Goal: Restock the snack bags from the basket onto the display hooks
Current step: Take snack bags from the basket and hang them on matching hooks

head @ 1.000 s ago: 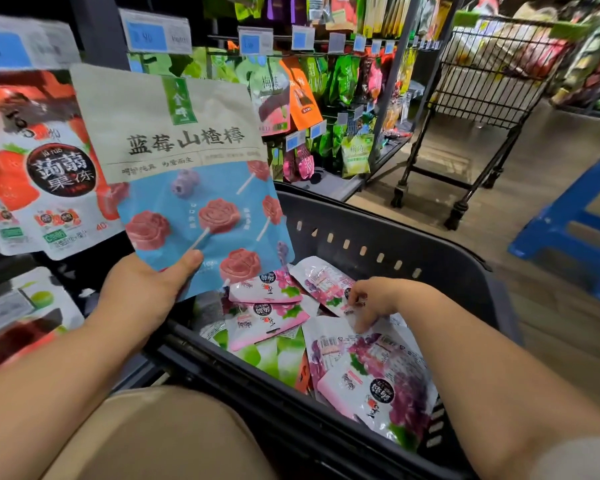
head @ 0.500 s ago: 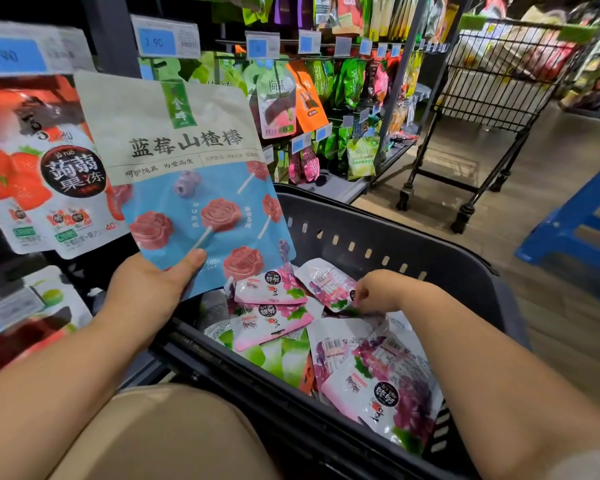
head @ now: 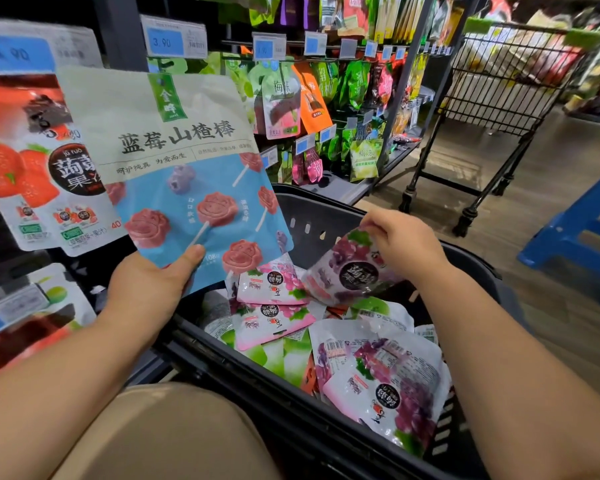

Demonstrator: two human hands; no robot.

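Note:
My left hand point(head: 149, 289) holds a large blue and cream lollipop bag point(head: 174, 161) upright by its bottom edge, in front of the display hooks point(head: 291, 43). My right hand point(head: 400, 244) pinches the top of a purple grape jelly bag point(head: 347, 268) and holds it just above the black basket point(head: 326, 220). Several more grape and green jelly bags point(head: 385, 375) lie in a pile inside the basket.
Strawberry jelly bags point(head: 32, 174) hang at the left behind the lollipop bag. Rows of snack bags and blue price tags point(head: 163, 41) fill the rack ahead. A wire trolley point(head: 499, 81) stands at the back right, a blue stool point(head: 582, 230) at the right.
My right hand has taken a grape jelly bag from the pile and lifted it above the basket. The left hand still holds the lollipop bag in about the same place.

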